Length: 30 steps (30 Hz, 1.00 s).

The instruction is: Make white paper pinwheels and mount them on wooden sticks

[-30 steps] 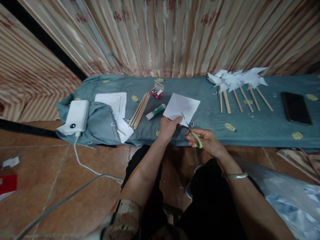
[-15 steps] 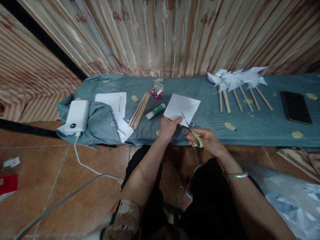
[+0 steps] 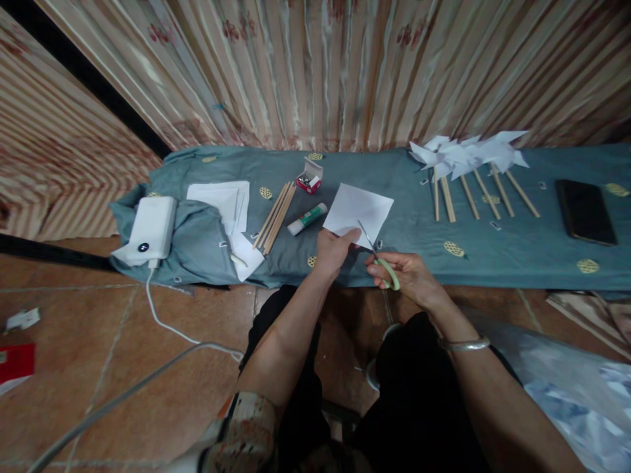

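My left hand (image 3: 334, 249) pinches the near edge of a square sheet of white paper (image 3: 359, 207), thumb on top. Around the green handles of a pair of scissors (image 3: 388, 272), my right hand (image 3: 404, 272) is closed. The scissor blades lie at the paper's near right corner, pointing toward its middle. Left of the sheet is a green and white glue stick (image 3: 307, 219). Behind that stands a small red open box (image 3: 309, 181) with metal pins in it. Several wooden sticks (image 3: 275, 220) lie further left.
White paper sheets (image 3: 221, 203) and a white power bank (image 3: 155, 226) with a cable sit at the left. Several paper pinwheels (image 3: 468, 157) on sticks lie to the right, beside a black phone (image 3: 585, 211). A pleated curtain (image 3: 315, 79) hangs behind the cloth-covered surface (image 3: 414, 226).
Almost nothing differs. The paper's far edge has shifted very slightly to the left; both hands and the scissors stay nearly in place.
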{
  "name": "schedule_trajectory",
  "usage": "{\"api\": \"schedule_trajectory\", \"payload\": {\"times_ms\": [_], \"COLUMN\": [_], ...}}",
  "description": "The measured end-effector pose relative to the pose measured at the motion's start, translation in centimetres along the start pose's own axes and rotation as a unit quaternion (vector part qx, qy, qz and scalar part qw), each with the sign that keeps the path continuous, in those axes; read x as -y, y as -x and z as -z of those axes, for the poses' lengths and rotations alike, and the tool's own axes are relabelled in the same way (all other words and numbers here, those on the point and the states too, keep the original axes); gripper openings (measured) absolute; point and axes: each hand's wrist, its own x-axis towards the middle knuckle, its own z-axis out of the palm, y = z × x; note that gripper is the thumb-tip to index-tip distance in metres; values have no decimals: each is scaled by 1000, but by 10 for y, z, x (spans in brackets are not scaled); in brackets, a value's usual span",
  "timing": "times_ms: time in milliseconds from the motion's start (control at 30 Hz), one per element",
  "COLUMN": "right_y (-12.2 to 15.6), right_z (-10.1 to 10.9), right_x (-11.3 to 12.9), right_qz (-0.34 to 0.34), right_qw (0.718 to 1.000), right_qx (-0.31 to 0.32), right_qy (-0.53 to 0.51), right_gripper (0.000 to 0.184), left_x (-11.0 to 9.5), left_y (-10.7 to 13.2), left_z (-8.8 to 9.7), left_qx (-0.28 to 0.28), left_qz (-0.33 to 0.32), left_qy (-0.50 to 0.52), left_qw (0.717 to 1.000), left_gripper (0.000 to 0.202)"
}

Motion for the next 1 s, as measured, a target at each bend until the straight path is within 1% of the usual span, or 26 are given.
{"api": "schedule_trajectory", "payload": {"times_ms": [300,433,567,700,767,867,933,1000], "right_y": [-1,2,9,16,16,13,9,5], "right_z": [-2,-1,6,20,28,38,42,44], "right_x": [-2,-3,3,8,7,2,0,0], "right_qz": [1,-3,-6,-10,7,67,108,137], "right_qw": [1000,1000,999,998,999,995,986,977], "right_qx": [-2,17,38,39,14,-67,-124,-160], "right_qy": [-8,1,21,44,38,28,10,-18], "right_gripper": [49,50,51,51,51,51,50,49], "left_x": [-1,-3,-7,-10,-10,-9,-7,-5], "left_y": [0,-2,-5,-7,-8,-7,-6,-5], "left_z": [0,3,8,13,14,15,14,13], "left_qx": [5,3,-6,-3,-4,4,23,49], "left_qz": [-6,-12,-22,-33,-37,-43,-53,-60], "left_qy": [14,24,27,41,36,10,-5,-22], "left_qw": [1000,1000,999,999,999,999,998,997], "left_gripper": [18,21,21,21,21,20,19,20]}}
